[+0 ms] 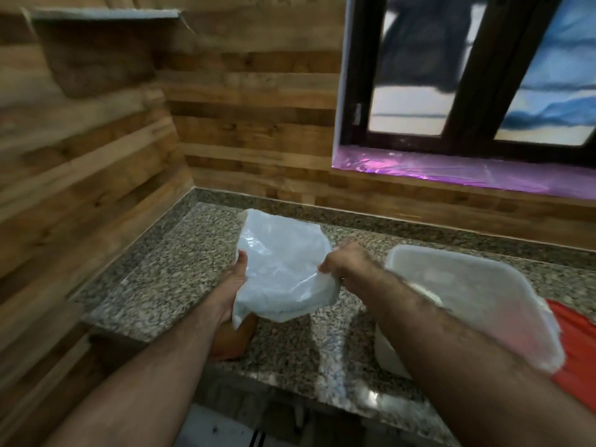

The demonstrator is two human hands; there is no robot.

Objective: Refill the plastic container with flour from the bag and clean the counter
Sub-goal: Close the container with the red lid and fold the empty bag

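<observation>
A clear plastic bag of white flour [280, 269] is held up just above the granite counter [180, 272], left of centre. My left hand [233, 285] grips the bag's left lower edge. My right hand [343, 262] pinches its right edge. To the right stands a translucent plastic container [467, 301] with its mouth open; my right forearm crosses in front of its near left side. A little white flour shows low inside the container.
A red cloth [574, 337] lies at the right edge, beside the container. Something brown [232, 337] sits on the counter under the bag. Wood-panel walls close the left and back. A window [467, 79] with a purple-lined sill is behind the counter.
</observation>
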